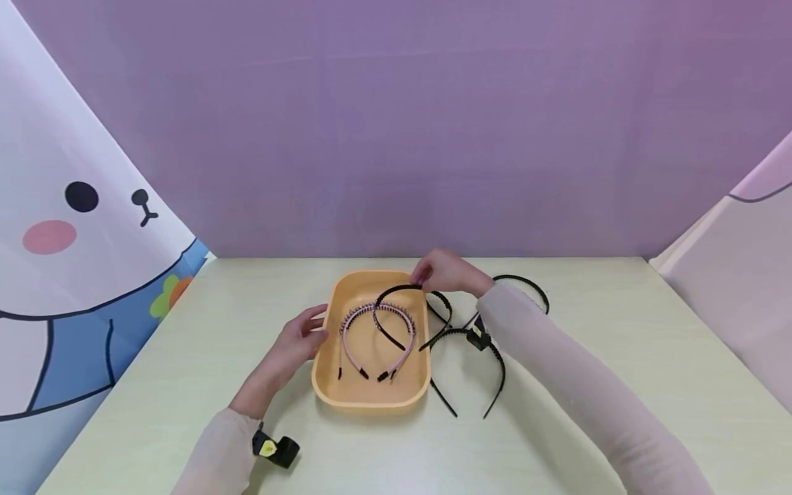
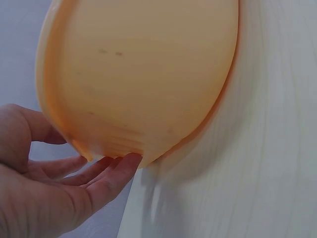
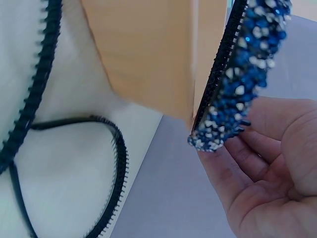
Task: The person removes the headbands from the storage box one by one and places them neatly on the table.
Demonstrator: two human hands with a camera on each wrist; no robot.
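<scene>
In the head view, an orange tray (image 1: pixel 371 400) stands on the table. My left hand (image 1: pixel 297 344) grips its left side, with the thumb over the rim and the fingers against the outer wall (image 2: pixel 148 74). My right hand (image 1: pixel 448 271) pinches a black headband (image 1: pixel 377 308) by the top of its arch over the tray's right side, tips hanging toward me. Close up, blue and white beads (image 3: pixel 233 94) cover the outside of that headband. Inside the tray lies a pink headband (image 1: pixel 349 354), with another slim headband overlapping it.
To the tray's right, a toothed black headband (image 1: pixel 501 368) lies on the pale table (image 1: pixel 594 309), partly behind the right sleeve. Another black headband (image 1: pixel 540 287) lies farther back. A purple cloth (image 1: pixel 396 137) rises behind the table's far edge.
</scene>
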